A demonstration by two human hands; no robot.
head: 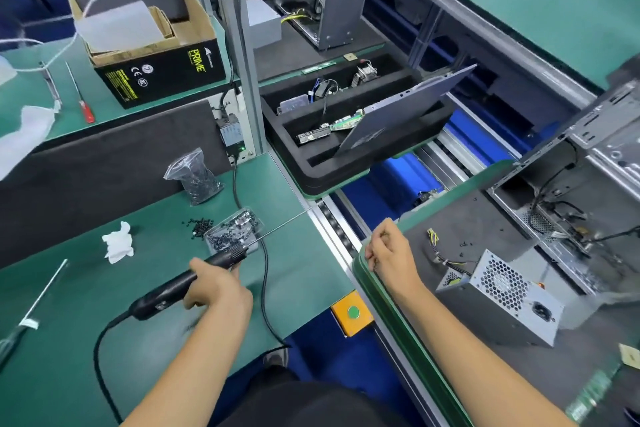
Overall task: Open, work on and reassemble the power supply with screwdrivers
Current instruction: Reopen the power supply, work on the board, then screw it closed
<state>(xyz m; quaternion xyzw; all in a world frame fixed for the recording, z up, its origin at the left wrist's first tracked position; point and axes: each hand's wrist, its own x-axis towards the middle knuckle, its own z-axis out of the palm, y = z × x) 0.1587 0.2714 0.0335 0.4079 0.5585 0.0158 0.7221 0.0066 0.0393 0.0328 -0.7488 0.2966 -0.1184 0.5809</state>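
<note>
Green mat (pixel 301 270) is lying under both hands; left hand (pixel 218 284) is gripping the screwdriver (pixel 194 274), right hand (pixel 391 253) is curling, holding nothing, beside the supply (pixel 502 302).

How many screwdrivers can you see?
3: an electric screwdriver held in the left hand, a red-handled screwdriver at far left, and a long screwdriver at the near-left edge. Others may be hidden.

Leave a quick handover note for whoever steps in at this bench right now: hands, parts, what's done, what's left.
Left hand grips the electric screwdriver, bit over the screw tray.
Right hand rests on the pallet rim, fingers curled; whether they hold anything is unclear.
Power supply sits closed on the pallet's grey mat, cables out, beside the open PC case.
Loose screws lie behind it.
Done: nothing visible. Left: open, work on, reassemble.
</note>
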